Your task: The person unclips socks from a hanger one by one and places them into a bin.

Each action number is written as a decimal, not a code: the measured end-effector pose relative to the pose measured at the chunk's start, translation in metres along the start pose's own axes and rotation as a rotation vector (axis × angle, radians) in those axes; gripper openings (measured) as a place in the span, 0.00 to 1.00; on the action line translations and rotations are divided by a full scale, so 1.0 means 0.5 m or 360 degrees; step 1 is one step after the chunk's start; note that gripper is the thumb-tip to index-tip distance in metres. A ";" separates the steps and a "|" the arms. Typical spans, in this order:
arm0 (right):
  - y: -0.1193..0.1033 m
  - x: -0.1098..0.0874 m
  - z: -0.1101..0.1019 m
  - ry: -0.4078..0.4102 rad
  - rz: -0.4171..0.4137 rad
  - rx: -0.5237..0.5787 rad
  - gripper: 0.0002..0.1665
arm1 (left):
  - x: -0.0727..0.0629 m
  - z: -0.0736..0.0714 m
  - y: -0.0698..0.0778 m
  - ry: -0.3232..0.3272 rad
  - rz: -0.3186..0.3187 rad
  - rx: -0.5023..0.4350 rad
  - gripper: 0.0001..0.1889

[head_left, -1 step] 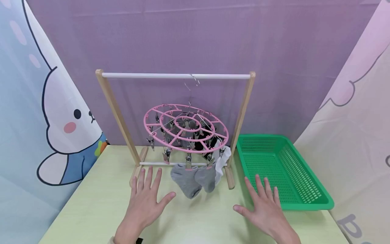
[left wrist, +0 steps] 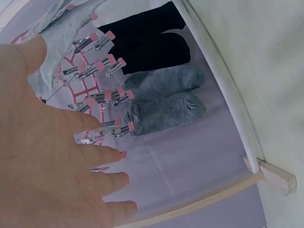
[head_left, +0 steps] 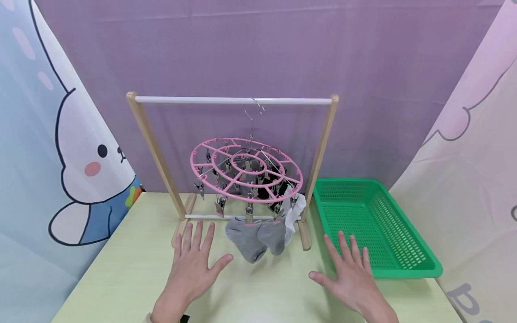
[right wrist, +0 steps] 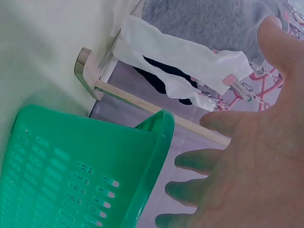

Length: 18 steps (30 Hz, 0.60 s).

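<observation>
The left hand [head_left: 191, 269] is hovering over the worktop [head_left: 109, 269] at about 7 o'clock of the pink hanger [head_left: 233, 182], its fingers spreading straight and its grasp released; the right hand [head_left: 351, 280] is mirroring it at about 5 o'clock, fingers likewise fanning out and carrying nothing, the fingers lying near the green basket [head_left: 404, 272]; the pink hanger, made of ringed hoops, is dangling by its metal hook [head_left: 258, 106] from the white top rod [head_left: 194, 100] of the rack, whose wooden posts [head_left: 155, 154] are standing at 9 and 3 o'clock of it; metal clips [head_left: 220, 206] with pink tips are hanging around the hoops; at the hanger's 6 and 5 o'clock edge, two light grey socks [head_left: 249, 242] are hanging side by side and overlapping; at its 4 o'clock edge, white socks [head_left: 295, 211] are drooping; on the far side, black socks [left wrist: 152, 50] and dark grey socks [left wrist: 166, 97] are hanging next to each other, the black ones showing at about 4 o'clock of the dark grey ones in the head view; the green basket is resting on the worktop at about 4 o'clock of the hanger, just beside the rack; a purple cloth [head_left: 258, 45] is covering the background at 12 o'clock, while a rabbit-printed cloth [head_left: 81, 157] is sloping down at 9 o'clock
</observation>
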State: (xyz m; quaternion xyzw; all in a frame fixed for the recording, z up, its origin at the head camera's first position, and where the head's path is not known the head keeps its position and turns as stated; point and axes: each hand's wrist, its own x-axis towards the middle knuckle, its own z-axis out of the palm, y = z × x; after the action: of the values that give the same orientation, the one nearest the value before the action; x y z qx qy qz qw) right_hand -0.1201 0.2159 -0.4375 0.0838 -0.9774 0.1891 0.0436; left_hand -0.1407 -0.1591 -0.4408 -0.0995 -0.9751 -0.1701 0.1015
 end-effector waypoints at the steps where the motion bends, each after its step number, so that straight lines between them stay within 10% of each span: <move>1: 0.000 -0.001 0.000 0.0008 -0.0004 -0.0001 0.59 | 0.000 0.000 0.000 0.0002 0.0004 0.0000 0.48; 11: -0.015 -0.002 0.001 0.0050 -0.0066 0.0007 0.58 | 0.005 -0.007 0.005 0.0058 0.0052 -0.0001 0.46; 18: -0.024 -0.001 0.001 0.0097 -0.0112 0.0003 0.57 | 0.018 -0.019 0.010 0.0409 0.0230 -0.0104 0.37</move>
State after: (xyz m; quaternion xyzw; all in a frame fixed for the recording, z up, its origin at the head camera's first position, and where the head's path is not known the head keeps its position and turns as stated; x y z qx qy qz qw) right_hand -0.1175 0.2047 -0.4335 0.1122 -0.9719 0.1909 0.0798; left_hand -0.1466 -0.1565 -0.4285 -0.1501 -0.9384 -0.2054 0.2340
